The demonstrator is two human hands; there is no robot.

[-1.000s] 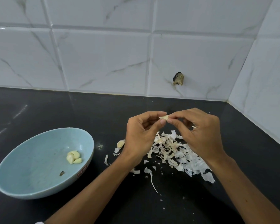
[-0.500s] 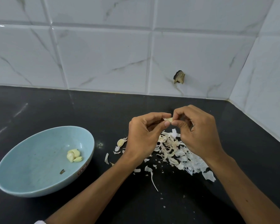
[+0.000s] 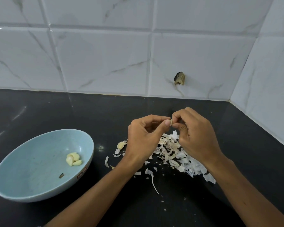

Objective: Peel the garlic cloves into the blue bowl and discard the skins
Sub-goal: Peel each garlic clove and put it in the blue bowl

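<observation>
Since the left hand (image 3: 143, 140) is pinching the garlic clove (image 3: 171, 122) steady, I'm seeing the right hand (image 3: 195, 136) nipping its skin above the skins pile (image 3: 175, 153), guessing so scraps land there, blue bowl (image 3: 31, 169) sitting left of the fingers.

since 1.0 s ago: curled tighter over garlic clove (image 3: 171, 122) with right hand (image 3: 198, 138); nudged slightly toward 3 o'clock.

Home kitchen corner: black countertop (image 3: 39, 112), white marble-veined wall tiles (image 3: 105, 59), garlic skins (image 3: 179, 154) beside a blue bowl (image 3: 31, 169).
</observation>
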